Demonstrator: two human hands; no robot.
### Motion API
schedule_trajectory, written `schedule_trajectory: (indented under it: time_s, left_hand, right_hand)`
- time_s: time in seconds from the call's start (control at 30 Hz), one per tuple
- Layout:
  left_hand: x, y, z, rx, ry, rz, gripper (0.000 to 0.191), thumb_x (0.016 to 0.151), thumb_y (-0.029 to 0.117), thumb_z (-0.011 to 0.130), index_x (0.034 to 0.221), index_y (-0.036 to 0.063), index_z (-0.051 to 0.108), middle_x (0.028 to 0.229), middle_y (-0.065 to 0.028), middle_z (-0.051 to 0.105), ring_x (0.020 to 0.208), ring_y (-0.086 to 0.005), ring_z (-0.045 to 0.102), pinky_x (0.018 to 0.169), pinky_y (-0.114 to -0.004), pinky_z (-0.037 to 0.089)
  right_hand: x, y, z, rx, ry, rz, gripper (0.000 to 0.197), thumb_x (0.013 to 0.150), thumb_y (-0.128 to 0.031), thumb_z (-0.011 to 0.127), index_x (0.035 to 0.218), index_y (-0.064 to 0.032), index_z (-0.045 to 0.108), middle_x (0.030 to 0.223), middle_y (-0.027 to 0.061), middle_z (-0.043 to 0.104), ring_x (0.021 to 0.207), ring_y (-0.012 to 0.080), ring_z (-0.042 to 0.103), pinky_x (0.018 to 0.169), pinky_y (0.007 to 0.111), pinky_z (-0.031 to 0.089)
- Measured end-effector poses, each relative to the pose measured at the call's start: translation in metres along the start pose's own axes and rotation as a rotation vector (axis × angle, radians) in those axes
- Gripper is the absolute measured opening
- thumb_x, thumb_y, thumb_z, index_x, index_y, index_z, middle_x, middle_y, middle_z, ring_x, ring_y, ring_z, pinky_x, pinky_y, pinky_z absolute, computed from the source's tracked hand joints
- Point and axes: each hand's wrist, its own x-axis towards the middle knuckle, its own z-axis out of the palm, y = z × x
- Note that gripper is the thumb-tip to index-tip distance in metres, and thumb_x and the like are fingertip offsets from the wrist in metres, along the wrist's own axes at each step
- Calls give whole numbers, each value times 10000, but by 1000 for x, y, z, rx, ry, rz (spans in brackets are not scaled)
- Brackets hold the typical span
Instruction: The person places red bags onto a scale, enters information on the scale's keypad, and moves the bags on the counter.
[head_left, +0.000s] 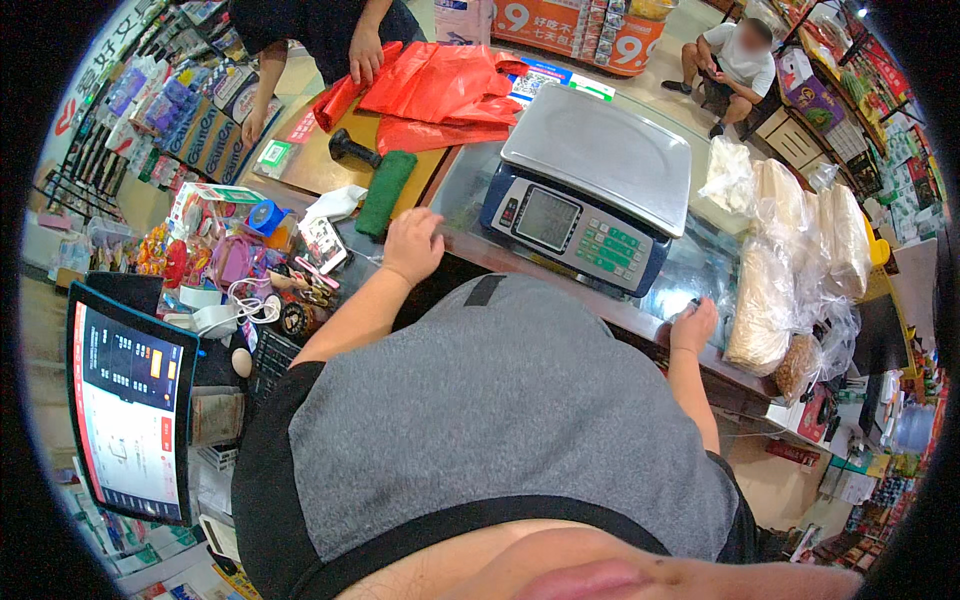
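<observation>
My left hand (414, 244) rests at the counter's near edge, fingers loosely bent and slightly apart, with nothing visible in it. Just beyond it lies a rolled green cloth (386, 195), and beside that a black handle-like object (354, 150). My right hand (694, 328) is at the glass counter's edge, right of a digital weighing scale (592, 187). A small dark thing shows at its fingertips; whether it is held I cannot tell. The scale's steel pan is bare. Red plastic bags (450, 94) lie across the counter's far side, under another person's hand (366, 56).
Bagged dry noodles (761, 300) crowd the counter's right end. To the left are a monitor (131, 405), a keyboard (271, 367), an egg (241, 362), a phone (324, 244) and pink scissors (316, 272). Someone sits (739, 56) at the far right.
</observation>
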Motion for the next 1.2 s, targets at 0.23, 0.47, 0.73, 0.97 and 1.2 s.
schedule_trajectory:
  time_s: [0.23,0.47,0.73,0.97,1.2]
  left_hand:
    - [32,-69,4,197,11,-331,558,812,246,659,1287,-24,543,1338,-186,523,1248,-364,468,1076,-433,371]
    - [32,-57,9,225,-165,-422,610,817,311,665,1300,-37,530,1382,-184,497,1287,-334,445,1085,-430,360]
    - [31,-72,8,168,-74,-322,493,794,226,669,1227,9,573,1252,-152,574,1157,-339,532,995,-446,427]
    - [53,-108,4,149,-7,-302,463,806,214,680,1205,-8,603,1177,-190,603,1126,-364,546,990,-441,430]
    - [75,-120,13,212,-115,-324,470,805,226,694,1235,53,616,1304,-141,550,1185,-350,513,1027,-430,420]
  right_hand:
    - [-3,-8,-9,-83,-43,65,352,842,-67,602,1179,17,550,1281,192,553,1231,357,481,1055,437,375]
    - [-2,-7,-10,-92,-74,94,366,825,-67,616,1178,2,551,1283,176,558,1231,348,485,1048,444,381]
    - [-1,-17,-20,-136,-109,133,364,829,-86,610,1184,-19,559,1285,170,567,1231,349,490,1048,460,377]
    - [2,-23,-16,-177,-117,173,355,873,-139,575,1218,-58,548,1329,132,540,1268,322,457,1042,458,371]
    - [0,-15,-14,-205,-112,159,355,880,-160,565,1223,-70,545,1336,116,532,1276,311,449,1037,460,372]
